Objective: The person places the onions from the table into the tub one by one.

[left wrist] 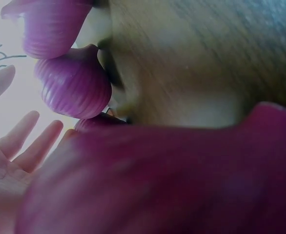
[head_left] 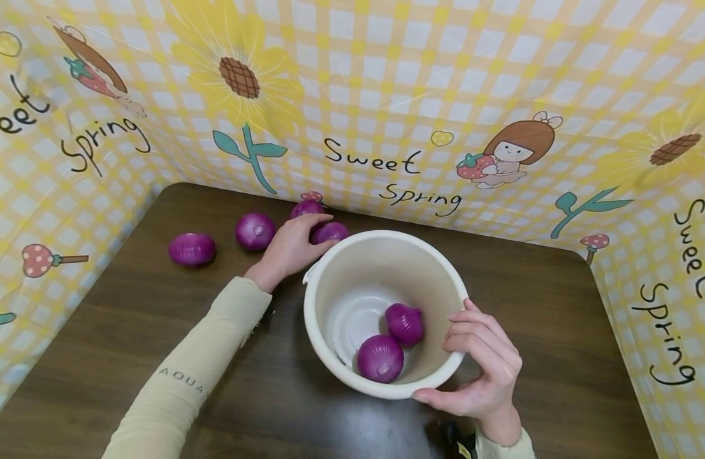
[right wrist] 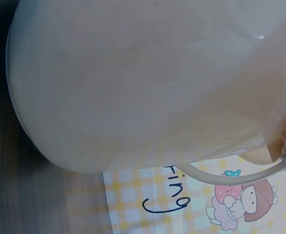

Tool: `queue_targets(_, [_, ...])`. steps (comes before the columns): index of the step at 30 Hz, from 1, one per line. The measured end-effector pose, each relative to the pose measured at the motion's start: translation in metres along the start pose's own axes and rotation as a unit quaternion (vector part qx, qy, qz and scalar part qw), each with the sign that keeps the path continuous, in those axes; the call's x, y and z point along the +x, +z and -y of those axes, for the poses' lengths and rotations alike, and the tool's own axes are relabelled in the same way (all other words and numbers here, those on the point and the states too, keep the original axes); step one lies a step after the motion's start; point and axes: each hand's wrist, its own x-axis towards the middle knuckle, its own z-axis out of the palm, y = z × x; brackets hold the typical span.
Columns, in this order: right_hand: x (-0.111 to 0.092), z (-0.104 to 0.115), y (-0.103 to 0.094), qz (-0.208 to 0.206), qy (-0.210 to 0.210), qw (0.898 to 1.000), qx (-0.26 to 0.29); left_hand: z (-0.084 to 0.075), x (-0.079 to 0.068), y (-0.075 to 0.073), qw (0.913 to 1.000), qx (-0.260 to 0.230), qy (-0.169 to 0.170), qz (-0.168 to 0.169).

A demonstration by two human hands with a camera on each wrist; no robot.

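Observation:
Over the red onions at the back of the table, my left hand (head_left: 292, 248) reaches out, its fingers loosely extended beside one onion (head_left: 332, 232). Another onion (head_left: 306, 209) is partly hidden behind that hand. The left wrist view shows spread fingers (left wrist: 35, 144) near an onion (left wrist: 74, 85), and a large blurred onion (left wrist: 172, 180) fills the foreground. With its fingers over the rim and thumb on the near edge, my right hand (head_left: 484, 363) grips a white bucket (head_left: 315, 312). Two onions (head_left: 381, 359) lie at the bottom of the bucket. The right wrist view shows the bucket's outer wall (right wrist: 133, 87).
Two more onions stand to the left, one (head_left: 255, 231) close to the left wrist and one (head_left: 192, 250) farther out. The dark wooden table (head_left: 100, 331) is enclosed by a yellow checked cloth (head_left: 387, 76). A bucket handle (right wrist: 235, 176) hangs against the bucket's side.

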Motion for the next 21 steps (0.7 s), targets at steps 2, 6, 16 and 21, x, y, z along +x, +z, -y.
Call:
queue_targets(2, [0.0002, -0.0001, 0.0001, -0.001, -0.001, 1.000, 0.000, 0.0000, 0.0002, 0.0002, 1.0000, 0.001, 0.000, 0.002])
queue_targets(6, [0.0003, -0.0003, -0.0002, 0.000, -0.002, 1.000, -0.001, -0.0006, 0.0004, 0.0005, 1.0000, 0.003, -0.004, 0.008])
queue_targets(16, [0.0007, 0.0003, -0.0001, 0.003, 0.003, 1.000, -0.001, 0.0013, 0.0000, 0.0042, 0.9997, -0.002, -0.012, 0.022])
queue_targets(21, [0.0006, 0.0001, 0.0001, 0.003, 0.003, 1.000, -0.002, 0.0020, -0.0003, 0.0054, 0.9996, -0.004, -0.014, 0.024])
